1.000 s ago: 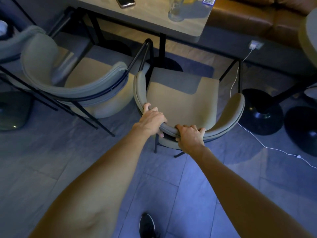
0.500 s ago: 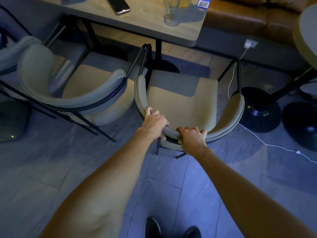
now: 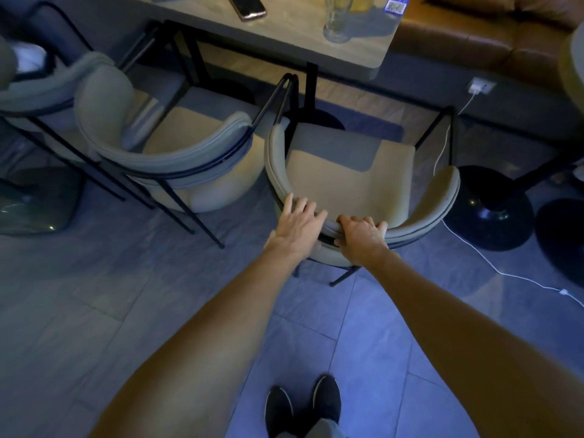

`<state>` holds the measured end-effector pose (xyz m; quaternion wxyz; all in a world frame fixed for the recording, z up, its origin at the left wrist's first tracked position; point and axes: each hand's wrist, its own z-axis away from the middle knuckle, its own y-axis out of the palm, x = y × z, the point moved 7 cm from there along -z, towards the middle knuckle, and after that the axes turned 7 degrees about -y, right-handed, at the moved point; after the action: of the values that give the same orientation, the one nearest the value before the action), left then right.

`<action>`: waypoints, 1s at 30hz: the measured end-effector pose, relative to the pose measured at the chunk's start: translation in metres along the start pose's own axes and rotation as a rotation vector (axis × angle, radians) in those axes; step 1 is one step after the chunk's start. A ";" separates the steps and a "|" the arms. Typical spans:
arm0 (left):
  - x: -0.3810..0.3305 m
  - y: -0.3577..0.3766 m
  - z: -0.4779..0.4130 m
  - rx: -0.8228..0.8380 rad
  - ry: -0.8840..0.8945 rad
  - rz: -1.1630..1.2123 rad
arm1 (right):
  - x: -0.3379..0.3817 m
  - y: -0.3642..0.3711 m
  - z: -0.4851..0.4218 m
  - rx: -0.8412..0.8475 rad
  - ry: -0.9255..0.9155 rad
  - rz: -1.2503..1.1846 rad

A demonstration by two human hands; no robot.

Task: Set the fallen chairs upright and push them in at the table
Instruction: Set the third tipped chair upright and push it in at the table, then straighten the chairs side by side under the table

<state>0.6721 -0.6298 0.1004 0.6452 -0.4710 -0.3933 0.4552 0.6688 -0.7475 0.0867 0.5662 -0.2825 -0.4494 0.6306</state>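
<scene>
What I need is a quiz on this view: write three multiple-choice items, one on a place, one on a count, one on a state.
1. Where does the phone lie?
A. On the floor
B. On the table
C. On the sofa

2. How many black shoes show at the bottom edge?
A. One
B. Two
C. Four

3. What is the right hand doing?
A. Hanging free
B. Lying flat on the floor
C. Holding the chair by its backrest

Key:
1 B: the phone rests on the table top at the upper edge of the view.
2 B: a pair stands side by side between the two forearms.
3 C: its fingers curl over the top of the backrest in a grip.
</scene>
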 end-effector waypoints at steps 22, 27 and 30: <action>0.331 -0.197 0.210 -0.235 -0.434 0.046 | 0.360 -0.234 0.035 -0.186 -0.473 0.108; 0.416 -0.212 0.240 -0.225 -0.459 0.048 | 0.435 -0.271 0.037 -0.205 -0.481 0.139; 0.460 -0.224 0.241 -0.235 -0.454 0.058 | 0.467 -0.292 0.026 -0.216 -0.487 0.132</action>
<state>0.6217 -0.1607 0.4123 0.4678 -0.4397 -0.5647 0.5186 0.6877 -0.3153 0.4279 0.3657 -0.2100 -0.6176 0.6639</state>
